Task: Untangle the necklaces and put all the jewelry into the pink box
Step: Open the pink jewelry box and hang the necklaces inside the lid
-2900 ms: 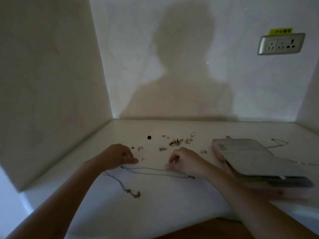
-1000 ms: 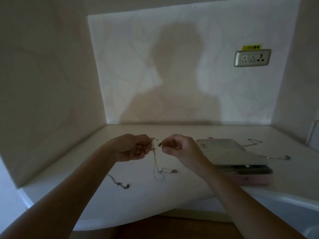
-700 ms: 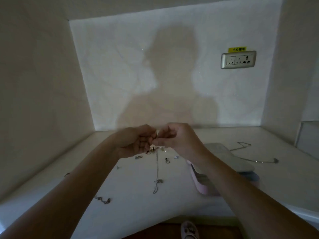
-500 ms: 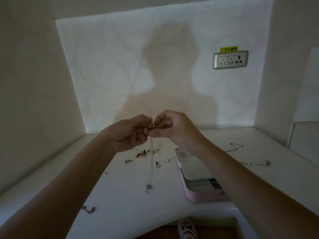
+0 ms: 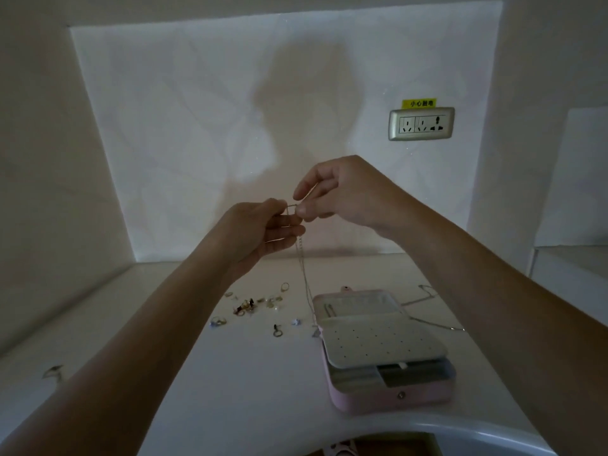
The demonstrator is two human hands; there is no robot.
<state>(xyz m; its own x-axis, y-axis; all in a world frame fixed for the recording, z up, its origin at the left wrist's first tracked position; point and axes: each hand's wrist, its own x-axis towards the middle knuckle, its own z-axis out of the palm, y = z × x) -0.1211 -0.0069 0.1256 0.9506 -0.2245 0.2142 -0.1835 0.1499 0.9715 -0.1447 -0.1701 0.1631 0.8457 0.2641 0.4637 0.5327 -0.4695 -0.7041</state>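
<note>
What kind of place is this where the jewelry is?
Probably a vanity or desk nook in a home: a white counter walled on three sides, a wall socket, and a pink box with loose rings beside it.

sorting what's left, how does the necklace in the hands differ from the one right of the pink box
The held necklace hangs straight down, pinched by left hand and right hand; the far necklace lies slack on the table. The held necklace drops left of the pink box; the far necklace sits right of it. Both are thin chains.
</note>
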